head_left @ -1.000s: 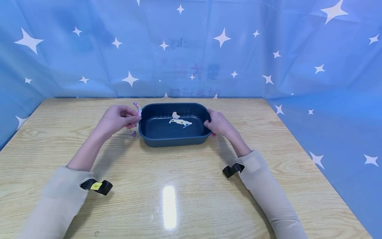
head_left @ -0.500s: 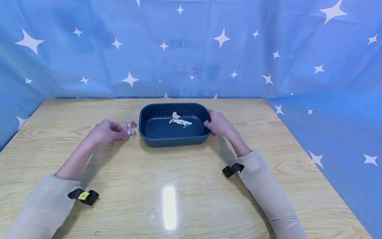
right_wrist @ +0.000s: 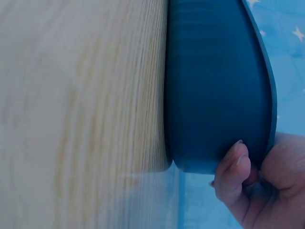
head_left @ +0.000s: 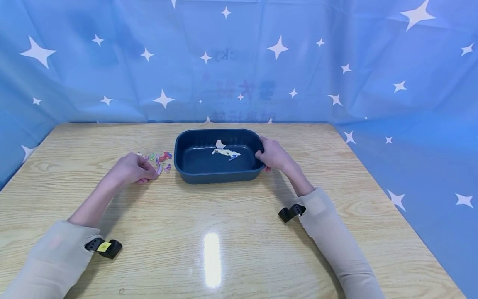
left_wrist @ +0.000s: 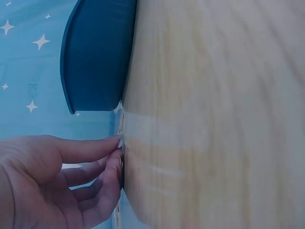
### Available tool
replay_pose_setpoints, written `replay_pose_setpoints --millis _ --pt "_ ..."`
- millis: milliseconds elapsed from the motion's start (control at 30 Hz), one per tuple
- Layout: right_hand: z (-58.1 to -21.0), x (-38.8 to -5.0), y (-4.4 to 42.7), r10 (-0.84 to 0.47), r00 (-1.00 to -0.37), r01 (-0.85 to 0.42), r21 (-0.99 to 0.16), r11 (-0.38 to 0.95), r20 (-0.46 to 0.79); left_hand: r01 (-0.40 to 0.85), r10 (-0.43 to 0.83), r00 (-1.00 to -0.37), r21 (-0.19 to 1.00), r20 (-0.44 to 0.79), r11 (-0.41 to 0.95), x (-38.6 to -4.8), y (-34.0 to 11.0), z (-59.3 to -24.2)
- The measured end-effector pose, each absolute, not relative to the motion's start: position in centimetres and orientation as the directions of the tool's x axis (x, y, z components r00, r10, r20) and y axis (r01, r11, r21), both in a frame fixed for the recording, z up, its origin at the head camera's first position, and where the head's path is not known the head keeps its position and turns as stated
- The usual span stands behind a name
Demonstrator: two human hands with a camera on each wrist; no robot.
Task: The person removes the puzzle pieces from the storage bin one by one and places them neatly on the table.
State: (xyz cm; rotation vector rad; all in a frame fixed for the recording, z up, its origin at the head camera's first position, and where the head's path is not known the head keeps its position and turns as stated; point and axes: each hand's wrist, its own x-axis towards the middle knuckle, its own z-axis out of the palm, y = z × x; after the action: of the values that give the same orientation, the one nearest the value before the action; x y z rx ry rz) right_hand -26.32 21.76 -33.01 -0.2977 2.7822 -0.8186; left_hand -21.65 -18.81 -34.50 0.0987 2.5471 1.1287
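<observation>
A dark blue oblong tub (head_left: 214,178) stands near the table's far edge. My right hand (head_left: 275,153) grips its right end, with the fingers against the outer wall in the right wrist view. Inside the tub lie a whitish flat piece (head_left: 220,144) and a longer yellowish one (head_left: 225,153). Left of the tub, my left hand (head_left: 132,169) is low at the tabletop. Its thumb and fingertips pinch a pale purple flat cutout (head_left: 159,169); the fingers partly cover it. Close by lie a red cutout (head_left: 164,156), a green one (head_left: 152,156) and a purple one (head_left: 167,168).
The wooden table (head_left: 179,232) reaches toward me, with a bright light reflection (head_left: 212,259) on it. A blue star-patterned curtain (head_left: 239,62) hangs behind the table and at its sides. Each sleeve carries a black wrist camera (head_left: 110,248).
My left hand has moved from the tub's left rim, where it held a colourful piece, down and left to the cutouts on the table. The right hand and tub have stayed put.
</observation>
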Motion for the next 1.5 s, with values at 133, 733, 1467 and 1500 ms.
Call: replay_pose_setpoints --millis 133,733,1467,1500 --pt "-33.1 -26.4 21.8 -0.254 -0.955 -0.129 -0.55 0.825 -0.157 -0.079 0.205 -0.934 0.728 -0.293 0.681 -21.5 -19.0 -34.4" --pt "-33.1 -26.4 22.0 -0.252 -0.954 -0.123 -0.556 0.822 -0.162 -0.006 0.155 -0.981 0.811 -0.119 0.585 -21.6 -18.3 -33.6" --pt "-33.2 -26.5 21.9 -0.258 -0.954 -0.135 -0.543 0.829 -0.156 0.24 0.199 -0.965 0.889 0.173 0.39 -24.3 -10.9 -32.7" --pt "-33.2 -26.5 21.9 -0.259 -0.953 -0.136 -0.541 0.83 -0.158 0.238 0.2 -0.965 0.888 0.17 0.393 -24.5 -10.6 -32.7"
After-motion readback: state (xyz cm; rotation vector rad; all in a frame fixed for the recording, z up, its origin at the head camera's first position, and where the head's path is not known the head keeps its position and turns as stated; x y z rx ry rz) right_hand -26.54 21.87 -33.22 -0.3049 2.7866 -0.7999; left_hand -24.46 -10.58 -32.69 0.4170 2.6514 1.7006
